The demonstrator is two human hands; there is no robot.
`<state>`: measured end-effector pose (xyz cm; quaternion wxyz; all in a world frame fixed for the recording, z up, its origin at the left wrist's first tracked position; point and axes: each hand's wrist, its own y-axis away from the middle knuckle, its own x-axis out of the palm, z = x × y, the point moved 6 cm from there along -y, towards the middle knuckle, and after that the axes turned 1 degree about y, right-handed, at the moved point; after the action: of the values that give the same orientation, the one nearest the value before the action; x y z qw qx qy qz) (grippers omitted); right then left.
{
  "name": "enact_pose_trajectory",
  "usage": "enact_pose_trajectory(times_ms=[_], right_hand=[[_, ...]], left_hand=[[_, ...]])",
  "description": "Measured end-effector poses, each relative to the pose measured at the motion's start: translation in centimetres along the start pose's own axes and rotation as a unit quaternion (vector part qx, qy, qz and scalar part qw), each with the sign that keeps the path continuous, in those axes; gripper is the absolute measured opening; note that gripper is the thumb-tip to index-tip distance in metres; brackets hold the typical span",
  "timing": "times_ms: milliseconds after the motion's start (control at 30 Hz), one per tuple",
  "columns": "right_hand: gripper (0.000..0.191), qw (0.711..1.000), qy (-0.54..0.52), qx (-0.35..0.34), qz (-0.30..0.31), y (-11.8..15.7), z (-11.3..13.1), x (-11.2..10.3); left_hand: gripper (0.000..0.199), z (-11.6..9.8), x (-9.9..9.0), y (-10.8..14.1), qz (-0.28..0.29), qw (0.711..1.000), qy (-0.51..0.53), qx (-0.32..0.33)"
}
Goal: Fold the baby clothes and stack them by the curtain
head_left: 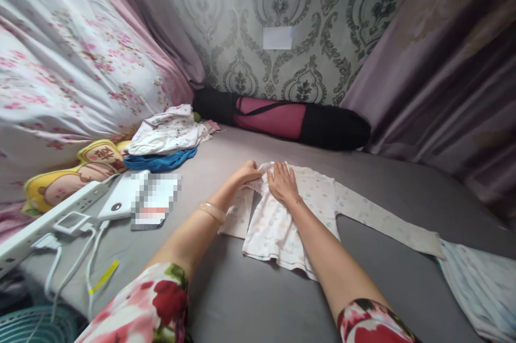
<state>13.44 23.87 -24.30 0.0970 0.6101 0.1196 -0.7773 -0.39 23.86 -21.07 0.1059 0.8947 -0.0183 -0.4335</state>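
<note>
You are arranging a long-sleeved shirt (pixel 316 187), which lies directly before you on the grey sheet (pixel 234 289); the step in hand looks like straightening its shoulder and sleeve on your left side. Your left hand (pixel 249 171) has its fingers pinched on the cloth there, though their tips are partly hidden, so how much fabric they grip is hard to judge. Your right hand (pixel 283 183) lies flat, fingers extended and clasping nothing, pressing the upper chest. The next move seems to call for steady pressure from that palm and a gentle left pull, since such thin fabric could bunch.

The shirt looks soft and lightweight, off-white with small scattered prints, and its hem waves with creases. One sleeve (pixel 382 219) runs long and tapering towards the pale cloth (pixel 479 278) at your right; the other bends beneath your left forearm. Beyond lies a rounded, tube-shaped bag (pixel 270 116), black with a magenta middle.
</note>
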Motion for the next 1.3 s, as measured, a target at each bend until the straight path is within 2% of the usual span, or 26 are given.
enact_pose_trajectory(times_ms=[133, 267, 367, 500, 567, 700, 867, 967, 1033, 1100, 1167, 1300], right_hand=[[0.065, 1.0, 0.013, -0.002, -0.01, -0.2, 0.0, 0.1], [0.064, 1.0, 0.018, 0.003, -0.01, -0.3, 0.1, 0.2], [0.064, 1.0, 0.017, 0.009, -0.003, -0.3, 0.0, 0.3], [0.064, 1.0, 0.018, 0.01, 0.001, -0.3, 0.0, 0.3], [0.065, 1.0, 0.019, 0.009, 0.0, -0.3, -0.1, 0.3], [0.065, 1.0, 0.021, 0.009, 0.003, -0.3, -0.1, 0.4], [0.065, 1.0, 0.021, 0.01, -0.005, -0.4, -0.1, 0.5], [0.065, 1.0, 0.024, 0.009, -0.01, -0.4, -0.1, 0.5], [0.064, 1.0, 0.026, 0.01, -0.01, -0.5, -0.2, 0.6], [0.065, 1.0, 0.027, 0.011, -0.009, -0.5, -0.2, 0.6], [0.065, 0.999, 0.03, 0.013, -0.006, -0.6, -0.2, 0.6], [0.066, 0.999, 0.038, 0.021, 0.021, -0.8, 0.0, 0.4]], left_hand=[[0.016, -0.7, -0.1, -0.3, 0.008, 0.999, 0.052, -0.006], [0.021, 0.1, -0.6, -0.7, 0.077, 0.996, 0.037, -0.023], [0.027, 1.6, -2.4, -0.9, 0.123, 0.992, -0.004, -0.03], [0.038, 4.3, -4.9, -0.3, 0.262, 0.963, -0.066, -0.026], [0.04, 5.7, -6.4, 0.1, 0.285, 0.955, -0.07, -0.033], [0.041, 7.9, -8.9, 1.1, 0.285, 0.957, -0.05, -0.035], [0.04, 9.6, -10.8, 2.3, 0.229, 0.973, 0.043, 0.007], [0.043, 10.5, -11.4, 2.8, 0.192, 0.972, 0.127, 0.041], [0.046, 11.4, -11.7, 3.0, 0.155, 0.977, 0.141, 0.036], [0.045, 12.6, -11.9, 2.9, 0.09, 0.991, 0.098, 0.006], [0.039, 13.4, -12.0, 2.7, 0.019, 1.0, 0.011, -0.017], [0.029, 13.9, -11.4, 2.8, -0.096, 0.981, -0.157, -0.058]])
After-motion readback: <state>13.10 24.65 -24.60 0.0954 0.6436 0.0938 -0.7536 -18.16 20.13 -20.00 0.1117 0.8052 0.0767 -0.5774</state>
